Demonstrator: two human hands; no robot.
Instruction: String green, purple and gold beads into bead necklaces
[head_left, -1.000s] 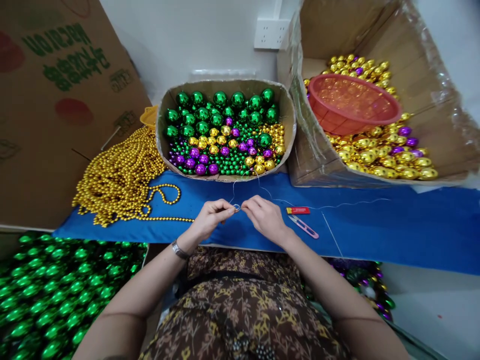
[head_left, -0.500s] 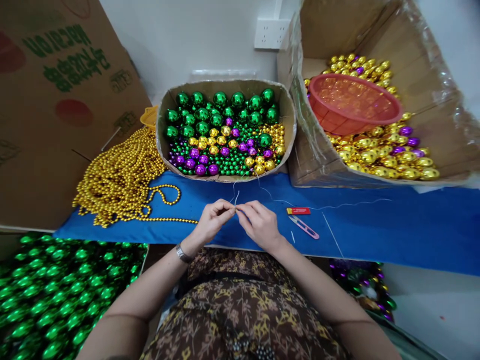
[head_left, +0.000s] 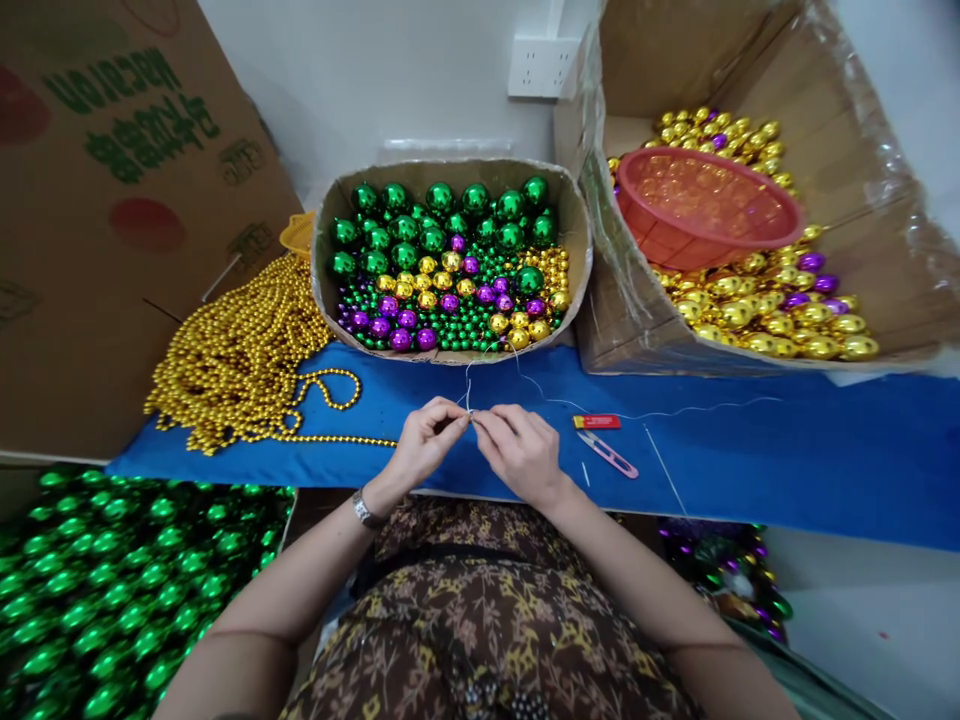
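Observation:
My left hand (head_left: 429, 440) and my right hand (head_left: 523, 455) meet fingertip to fingertip over the front of the blue cloth. Both are closed in a pinch on a thin white string (head_left: 469, 385), whose end stands up between the fingers. From there the string loops toward the box of beads and trails right across the cloth. A strand of gold beads (head_left: 345, 440) runs from the heap on the left to my left hand, where its end is hidden. Pink thread snips (head_left: 609, 455) and a small red-and-yellow packet (head_left: 597, 422) lie right of my right hand.
A cut-down carton (head_left: 321, 290) of green, gold and purple balls stands behind my hands. To its right, a large carton (head_left: 600, 300) holds gold balls and a red basket (head_left: 709, 250). Gold bead strands (head_left: 232, 350) lie left. Green balls (head_left: 135, 590) fill the lower left.
The string's free end between my fingertips has shifted and shows less above them. My right fingers have bent slightly; both hands stay in nearly the same place.

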